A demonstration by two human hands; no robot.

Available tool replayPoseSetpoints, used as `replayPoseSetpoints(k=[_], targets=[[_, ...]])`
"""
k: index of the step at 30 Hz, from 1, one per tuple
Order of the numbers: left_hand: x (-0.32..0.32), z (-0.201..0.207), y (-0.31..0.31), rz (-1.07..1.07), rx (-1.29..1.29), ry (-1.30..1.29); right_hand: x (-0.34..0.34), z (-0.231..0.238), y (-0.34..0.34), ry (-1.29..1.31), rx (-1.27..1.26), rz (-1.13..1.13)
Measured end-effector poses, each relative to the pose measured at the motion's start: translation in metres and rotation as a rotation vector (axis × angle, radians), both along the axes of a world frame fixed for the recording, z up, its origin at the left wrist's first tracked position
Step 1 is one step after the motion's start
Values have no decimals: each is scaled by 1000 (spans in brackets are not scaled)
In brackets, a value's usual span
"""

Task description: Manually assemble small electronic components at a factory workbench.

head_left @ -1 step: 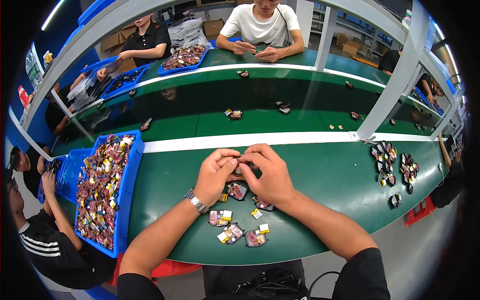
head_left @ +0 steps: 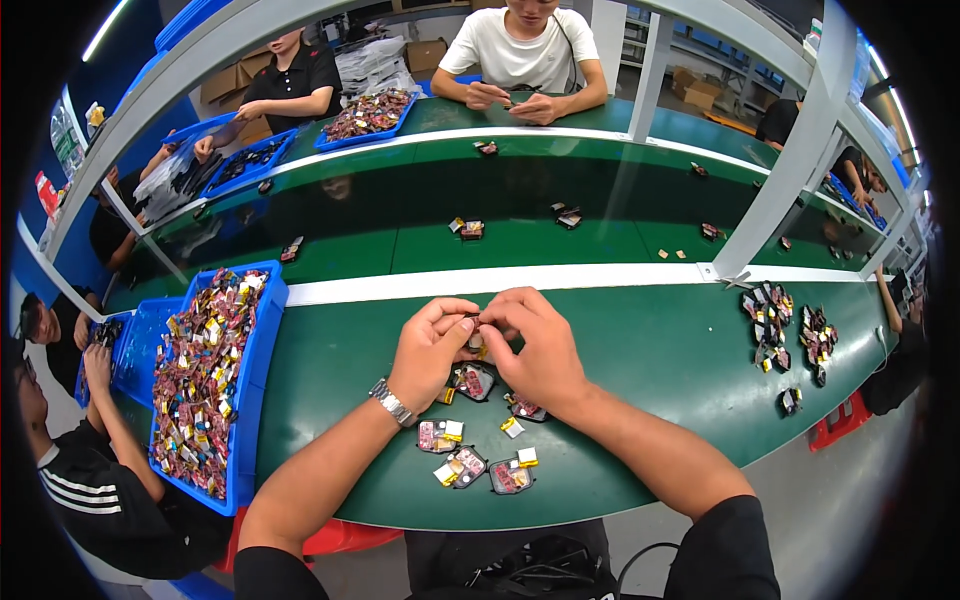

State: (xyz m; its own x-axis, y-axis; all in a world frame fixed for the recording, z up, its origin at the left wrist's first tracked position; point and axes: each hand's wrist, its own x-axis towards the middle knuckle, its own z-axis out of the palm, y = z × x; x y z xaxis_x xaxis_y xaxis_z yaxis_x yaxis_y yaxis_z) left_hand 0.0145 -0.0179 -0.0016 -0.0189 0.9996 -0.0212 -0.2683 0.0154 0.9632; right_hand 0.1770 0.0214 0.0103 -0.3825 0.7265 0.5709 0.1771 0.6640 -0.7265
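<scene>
A: The table (head_left: 640, 400) is green and glossy. What lies nearest to me?

B: A few cases (head_left: 512, 480), pinkish inside, near the edge. Just beyond are your hands.

A: How do they stand?

B: Your left hand (head_left: 428, 350) is curled, thumb and finger pinching a small part (head_left: 474, 342), which is above the table's middle. Your right hand (head_left: 545, 350) is half closed, fingertips at this part; whether they grip it, I cannot tell.

A: How to work well?

B: I would let the left steady it, and the right press only lightly. Your fingers hide much, so tilt it a little to see. The near cases could be knocked by your wrists.

A: And farther?

B: The tray (head_left: 258, 380), heaped, is at left; beyond the rail (head_left: 420, 284), more pieces (head_left: 467, 229) lie.
</scene>
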Motion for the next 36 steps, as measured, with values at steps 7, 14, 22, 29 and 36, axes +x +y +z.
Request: replayPoseSetpoints(k=[7,14,22,29,36], targets=[[6,0,-2,51,81,198,3,-4,7,31,-165,59],[-13,-5,6,120,172,153,62,-15,124,224,-267,-277],[-8,-8,10,13,170,289,152,-30,198,-224,97,-934],[-15,-10,10,5,143,306,63,-21,184,-588,-52,-752],[-12,-6,13,-11,122,261,69,-33,204,-480,-76,-787]])
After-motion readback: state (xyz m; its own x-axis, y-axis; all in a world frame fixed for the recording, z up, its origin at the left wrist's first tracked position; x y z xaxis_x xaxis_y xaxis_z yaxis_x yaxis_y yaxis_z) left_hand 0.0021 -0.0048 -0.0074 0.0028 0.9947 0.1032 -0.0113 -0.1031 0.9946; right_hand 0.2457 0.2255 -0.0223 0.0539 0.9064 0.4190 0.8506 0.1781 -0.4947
